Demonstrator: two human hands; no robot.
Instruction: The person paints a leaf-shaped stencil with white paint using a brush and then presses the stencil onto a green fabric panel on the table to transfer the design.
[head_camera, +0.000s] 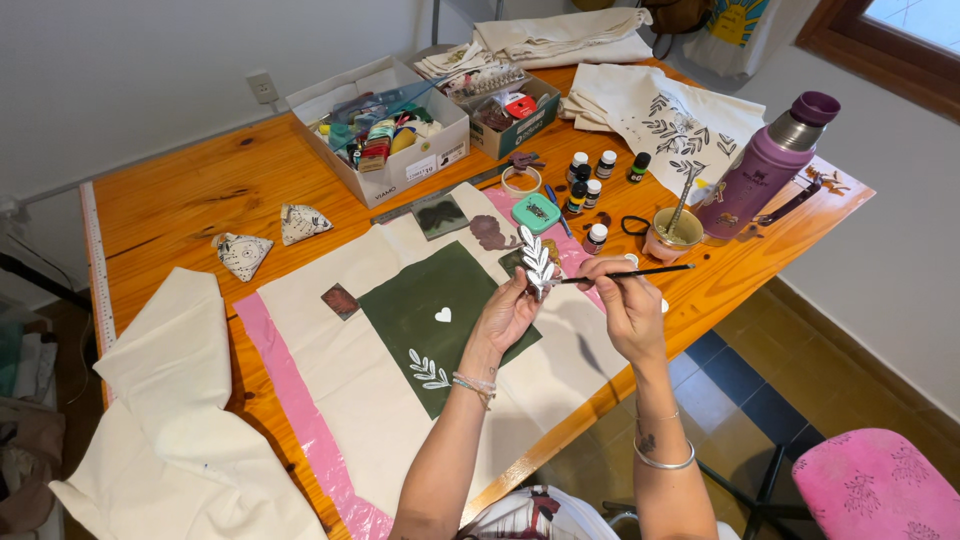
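Note:
My left hand (505, 315) holds up a leaf-shaped stamp (537, 262) coated in white paint, above the table. My right hand (625, 300) grips a thin black paintbrush (640, 272) whose tip touches the stamp. Below them lies a cream cloth (330, 340) with a dark green painted rectangle (440, 320). The rectangle bears a small white heart (443, 315) and a white leaf sprig print (430, 370). The cloth rests on a pink sheet (290, 400).
Small paint bottles (590, 180), a teal stamp block (536, 211), a cup with a metal straw (673, 233) and a purple thermos (765, 165) stand right. Two cardboard boxes of supplies (385, 130) sit behind. Folded cloth (170, 420) lies left, a printed bag (670, 120) at back, a pink chair (880, 485) below right.

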